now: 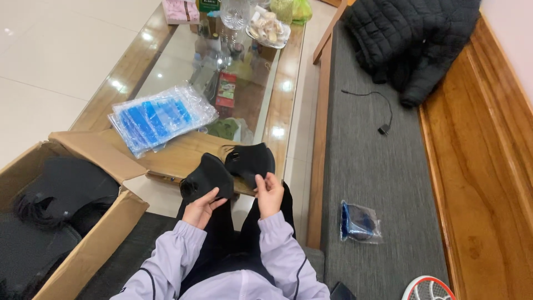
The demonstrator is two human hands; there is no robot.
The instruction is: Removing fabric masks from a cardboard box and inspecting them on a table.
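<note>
My left hand (201,208) grips one black face mask (206,176) from below, just above my lap. My right hand (268,191) pinches the lower edge of a second black mask (250,161), held right beside the first. The two masks touch or overlap in the middle. Both arms wear pale lilac sleeves. A stack of clear plastic bags with blue print (158,116) lies on the glass coffee table (277,100) in front of me.
An open cardboard box (105,228) holding several black masks stands at my left. On the grey bench cushion (372,166) at my right lie a bagged mask (360,222), a black cable (383,111) and a black jacket (411,39). Bottles and dishes crowd the table's far end.
</note>
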